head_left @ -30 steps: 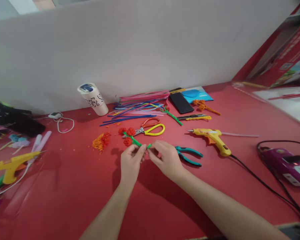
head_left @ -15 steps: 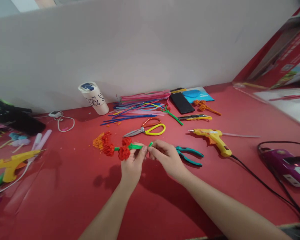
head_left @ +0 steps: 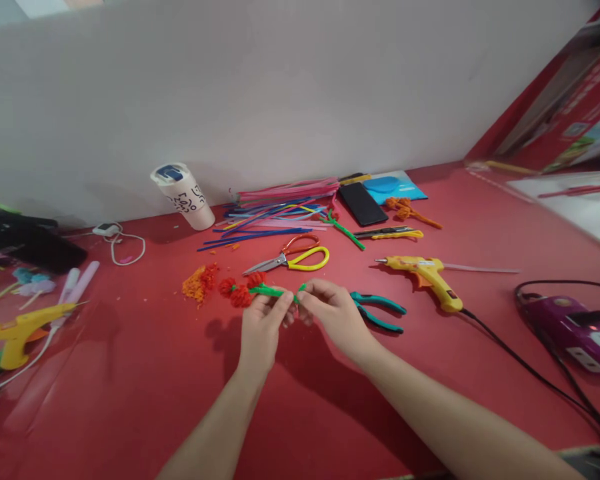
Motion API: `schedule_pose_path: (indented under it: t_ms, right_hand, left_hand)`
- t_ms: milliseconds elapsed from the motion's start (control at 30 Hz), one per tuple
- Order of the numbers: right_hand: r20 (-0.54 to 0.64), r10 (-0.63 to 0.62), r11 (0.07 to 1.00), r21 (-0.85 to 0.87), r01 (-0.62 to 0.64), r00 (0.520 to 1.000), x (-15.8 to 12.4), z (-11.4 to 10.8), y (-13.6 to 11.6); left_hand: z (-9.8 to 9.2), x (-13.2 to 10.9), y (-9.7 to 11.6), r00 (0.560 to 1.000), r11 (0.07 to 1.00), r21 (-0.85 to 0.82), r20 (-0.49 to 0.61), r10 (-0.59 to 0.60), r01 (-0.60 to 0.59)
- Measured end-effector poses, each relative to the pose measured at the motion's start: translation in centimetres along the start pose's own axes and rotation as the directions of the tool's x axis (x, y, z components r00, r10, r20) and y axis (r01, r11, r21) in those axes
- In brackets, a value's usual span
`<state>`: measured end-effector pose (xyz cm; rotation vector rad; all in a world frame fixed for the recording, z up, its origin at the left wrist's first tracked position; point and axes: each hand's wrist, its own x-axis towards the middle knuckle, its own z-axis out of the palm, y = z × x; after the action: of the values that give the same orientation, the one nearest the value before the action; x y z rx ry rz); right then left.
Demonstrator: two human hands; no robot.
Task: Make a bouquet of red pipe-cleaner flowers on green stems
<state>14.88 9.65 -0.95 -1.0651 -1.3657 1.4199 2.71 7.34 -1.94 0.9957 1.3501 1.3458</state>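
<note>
A green stem with fluffy red flower heads at its left end is pinched in my left hand. Close beside it, my right hand pinches the green end of the stem between thumb and fingers. The two hands nearly touch. Beyond them lie scissors with one red and one yellow handle. Teal-handled pliers rest just right of my right hand. Orange and red fluff clippings are piled to the left of the flowers.
Pipe cleaners, a black phone and a white tumbler stand or lie near the wall. A yellow glue gun with a cord is at right, by a purple power strip. Another glue gun lies left.
The red flower heads have turned and shifted slightly right, uncovering more of the clippings. More green shows between my hands. Both hands keep their pinch.
</note>
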Motion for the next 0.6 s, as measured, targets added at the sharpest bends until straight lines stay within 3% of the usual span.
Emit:
schedule_pose_path:
  t_ms: [33,67,133,200,233,267,300,367,467,533,600]
  right_hand:
    - [-0.031,-0.167,0.968,-0.192,0.158,0.985,0.0,-0.1,0.2]
    - [-0.013,-0.342,0.867,-0.391,0.310,0.940,0.0,-0.2,0.4]
    - [0.147,-0.591,0.531,-0.670,0.519,0.793,0.0,-0.5,0.8]
    - [0.305,-0.669,0.260,-0.758,0.598,0.677,0.0,-0.6,1.1]
    - [0.341,-0.678,0.199,-0.768,0.609,0.651,0.0,-0.7,1.2]
    - [0.343,-0.678,0.195,-0.769,0.609,0.650,-0.1,-0.6,1.2]
    - [0.314,-0.671,0.246,-0.761,0.600,0.672,-0.1,-0.5,1.1]
    - [0.181,-0.603,0.478,-0.698,0.534,0.777,-0.1,-0.3,0.9]
    - [0.020,-0.310,0.871,-0.394,0.292,0.951,-0.2,0.1,0.4]
    - [0.032,-0.111,0.985,-0.132,0.115,0.993,-0.1,0.1,0.1]
    - [0.071,0.015,0.996,0.084,-0.021,0.997,0.0,0.1,0.0]
  left_hand:
    - [0.1,0.1,0.0,0.999,0.999,-0.034,-0.005,-0.037,0.036]
    - [0.2,0.1,-0.1,0.998,0.997,-0.059,0.004,-0.058,0.058]
    - [0.3,0.2,-0.1,0.997,0.992,-0.103,0.034,-0.075,0.079]
    - [0.2,0.3,-0.1,0.995,0.986,-0.138,0.053,-0.086,0.092]
    - [0.1,0.3,-0.1,0.995,0.984,-0.148,0.053,-0.090,0.097]
    - [0.0,0.3,-0.1,0.995,0.984,-0.149,0.051,-0.091,0.098]
    - [-0.1,0.3,-0.1,0.995,0.986,-0.142,0.046,-0.084,0.090]
    - [-0.2,0.2,0.0,0.999,0.994,-0.100,0.023,-0.040,0.042]
    - [-0.3,-0.1,0.3,0.999,0.998,0.032,-0.017,0.049,-0.048]
    - [-0.3,-0.4,0.6,0.996,0.990,0.112,-0.026,0.091,-0.087]
    - [-0.2,-0.5,0.7,0.993,0.981,0.162,-0.017,0.113,-0.109]
